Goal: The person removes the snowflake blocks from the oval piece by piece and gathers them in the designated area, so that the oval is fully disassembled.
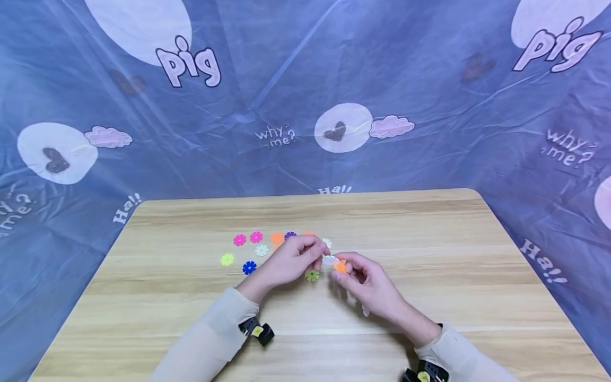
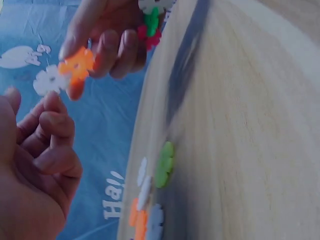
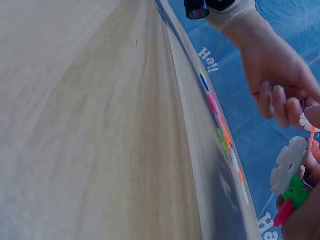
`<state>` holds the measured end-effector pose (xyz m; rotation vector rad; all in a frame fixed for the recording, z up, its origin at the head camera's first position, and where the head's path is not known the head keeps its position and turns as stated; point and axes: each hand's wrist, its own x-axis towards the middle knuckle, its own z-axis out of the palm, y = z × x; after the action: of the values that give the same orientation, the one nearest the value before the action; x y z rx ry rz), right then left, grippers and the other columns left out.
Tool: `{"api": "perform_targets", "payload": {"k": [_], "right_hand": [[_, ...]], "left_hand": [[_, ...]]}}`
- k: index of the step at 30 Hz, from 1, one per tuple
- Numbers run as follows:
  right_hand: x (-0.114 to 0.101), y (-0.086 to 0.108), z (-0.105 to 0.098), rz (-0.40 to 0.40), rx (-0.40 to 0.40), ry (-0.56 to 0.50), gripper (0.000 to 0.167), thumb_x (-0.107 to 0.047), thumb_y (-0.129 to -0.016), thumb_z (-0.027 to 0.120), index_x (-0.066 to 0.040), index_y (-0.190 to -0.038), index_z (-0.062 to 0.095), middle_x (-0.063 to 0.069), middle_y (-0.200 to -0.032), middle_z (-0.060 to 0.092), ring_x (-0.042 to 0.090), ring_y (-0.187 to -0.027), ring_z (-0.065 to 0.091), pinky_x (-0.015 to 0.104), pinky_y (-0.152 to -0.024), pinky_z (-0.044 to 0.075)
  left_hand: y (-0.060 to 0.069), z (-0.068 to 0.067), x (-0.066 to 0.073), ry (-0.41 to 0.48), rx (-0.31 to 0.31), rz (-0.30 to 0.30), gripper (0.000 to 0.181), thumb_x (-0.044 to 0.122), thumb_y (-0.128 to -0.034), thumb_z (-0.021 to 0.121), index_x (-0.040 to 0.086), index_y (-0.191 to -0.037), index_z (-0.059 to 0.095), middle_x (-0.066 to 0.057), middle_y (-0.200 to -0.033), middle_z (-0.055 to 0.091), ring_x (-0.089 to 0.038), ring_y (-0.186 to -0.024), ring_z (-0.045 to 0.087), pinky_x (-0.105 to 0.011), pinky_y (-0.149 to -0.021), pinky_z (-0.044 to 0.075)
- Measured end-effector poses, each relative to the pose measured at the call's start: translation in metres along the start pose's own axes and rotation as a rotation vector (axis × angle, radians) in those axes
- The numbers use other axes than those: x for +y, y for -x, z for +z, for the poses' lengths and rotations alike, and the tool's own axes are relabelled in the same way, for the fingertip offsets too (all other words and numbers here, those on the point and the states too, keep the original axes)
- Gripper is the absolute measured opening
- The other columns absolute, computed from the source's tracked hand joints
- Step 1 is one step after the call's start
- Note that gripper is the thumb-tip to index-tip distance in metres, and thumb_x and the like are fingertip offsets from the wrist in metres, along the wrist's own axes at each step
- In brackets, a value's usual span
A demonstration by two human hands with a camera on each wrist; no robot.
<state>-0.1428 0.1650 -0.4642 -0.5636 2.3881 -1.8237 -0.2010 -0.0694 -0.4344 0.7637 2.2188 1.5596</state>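
My right hand (image 1: pixel 374 284) pinches an orange flower-shaped interlocking disc (image 2: pixel 80 65) between thumb and fingers. A white disc (image 2: pixel 50 80) is joined to the orange one and sticks out towards my left hand (image 1: pixel 291 260). In the left wrist view, the left fingertips touch or nearly touch the white disc's edge, with the thumb apart from it and the other fingers loosely bent. By the right palm hangs a joined group: a larger-looking white disc (image 3: pixel 289 165), a green disc (image 3: pixel 296 192) and a pink disc (image 3: pixel 283 212). Its link to the orange disc is hidden by the fingers.
Loose discs lie on the wooden table (image 1: pixel 191 329) around and left of the left hand: pink discs (image 1: pixel 256 237), a yellow disc (image 1: pixel 227 259), a blue disc (image 1: pixel 249 267), an olive-green disc (image 1: pixel 312 275) and several others. A printed blue cloth (image 1: pixel 267 79) hangs behind the table.
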Motion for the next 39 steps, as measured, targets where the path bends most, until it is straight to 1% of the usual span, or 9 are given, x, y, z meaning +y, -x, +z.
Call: {"api": "perform_targets", "payload": {"k": [3,6,10,15,23,29,31,33,39], "right_hand": [[-0.001,-0.001,0.000,-0.011,-0.004,0.004,0.037,-0.007,-0.101,0.073,0.001,-0.137,0.066,0.002,-0.087,0.066,0.005,-0.068,0.056,0.023,-0.060,0.050],[-0.002,-0.001,0.001,-0.022,-0.010,0.005,0.037,-0.007,-0.101,0.073,0.001,-0.137,0.066,0.003,-0.088,0.067,0.005,-0.067,0.057,0.024,-0.058,0.050],[-0.003,-0.001,0.002,-0.024,-0.017,0.006,0.037,-0.008,-0.101,0.073,0.001,-0.136,0.066,0.003,-0.087,0.066,0.005,-0.066,0.056,0.024,-0.057,0.050],[-0.004,-0.001,0.001,-0.013,-0.017,0.020,0.037,-0.010,-0.101,0.075,0.000,-0.136,0.067,0.002,-0.087,0.065,0.005,-0.068,0.056,0.023,-0.059,0.050],[-0.004,-0.001,0.001,0.009,-0.010,0.021,0.042,-0.010,-0.100,0.076,-0.002,-0.140,0.067,0.001,-0.089,0.067,0.006,-0.066,0.059,0.024,-0.058,0.052],[-0.003,-0.001,0.001,0.001,-0.003,-0.003,0.042,-0.008,-0.101,0.074,0.000,-0.141,0.065,0.012,-0.087,0.069,0.016,-0.065,0.062,0.026,-0.058,0.054],[-0.004,-0.001,0.001,-0.001,0.005,-0.002,0.041,-0.008,-0.100,0.074,-0.001,-0.140,0.066,0.014,-0.087,0.069,0.017,-0.065,0.063,0.026,-0.059,0.054],[-0.004,-0.001,0.001,-0.008,0.015,0.007,0.040,-0.009,-0.100,0.075,-0.001,-0.139,0.067,0.012,-0.087,0.070,0.012,-0.066,0.062,0.026,-0.061,0.055],[-0.005,-0.001,0.000,-0.023,0.008,0.004,0.036,-0.008,-0.101,0.074,0.002,-0.136,0.068,0.007,-0.087,0.069,0.010,-0.063,0.059,0.026,-0.054,0.052]], "left_hand": [[0.006,0.000,0.006,-0.022,-0.008,0.010,0.021,0.023,-0.1092,0.064,0.006,-0.112,0.076,-0.015,-0.087,0.070,-0.040,-0.076,0.064,-0.024,-0.067,0.053],[0.009,0.001,0.008,-0.070,0.004,0.004,0.017,0.026,-0.1044,0.072,0.011,-0.109,0.077,-0.006,-0.090,0.070,-0.023,-0.081,0.064,-0.025,-0.073,0.053],[0.012,0.002,0.007,-0.107,0.015,-0.001,0.016,0.025,-0.1023,0.075,0.012,-0.110,0.078,0.001,-0.090,0.070,-0.012,-0.079,0.060,-0.024,-0.072,0.051],[0.013,0.006,0.003,-0.106,0.030,0.030,0.019,0.023,-0.1011,0.077,0.010,-0.115,0.079,0.000,-0.087,0.070,-0.010,-0.076,0.058,-0.023,-0.069,0.050],[0.016,0.008,0.000,-0.105,0.107,0.107,0.015,0.022,-0.1013,0.077,0.012,-0.110,0.081,0.000,-0.085,0.067,-0.010,-0.076,0.057,-0.024,-0.068,0.050],[0.019,0.010,-0.004,-0.081,0.197,0.125,0.012,0.019,-0.1002,0.078,0.011,-0.108,0.081,-0.001,-0.090,0.070,-0.011,-0.079,0.057,-0.024,-0.071,0.050],[0.019,0.010,-0.004,-0.077,0.206,0.124,0.012,0.019,-0.0999,0.078,0.011,-0.108,0.081,-0.001,-0.091,0.070,-0.012,-0.079,0.058,-0.024,-0.071,0.050],[0.020,0.010,-0.003,-0.070,0.207,0.129,0.012,0.019,-0.0998,0.078,0.011,-0.108,0.081,-0.002,-0.091,0.069,-0.011,-0.080,0.057,-0.023,-0.071,0.050],[0.021,0.010,-0.006,-0.058,0.205,0.175,0.014,0.015,-0.0993,0.077,0.007,-0.110,0.079,-0.007,-0.104,0.072,-0.009,-0.086,0.061,-0.024,-0.075,0.055]]}}
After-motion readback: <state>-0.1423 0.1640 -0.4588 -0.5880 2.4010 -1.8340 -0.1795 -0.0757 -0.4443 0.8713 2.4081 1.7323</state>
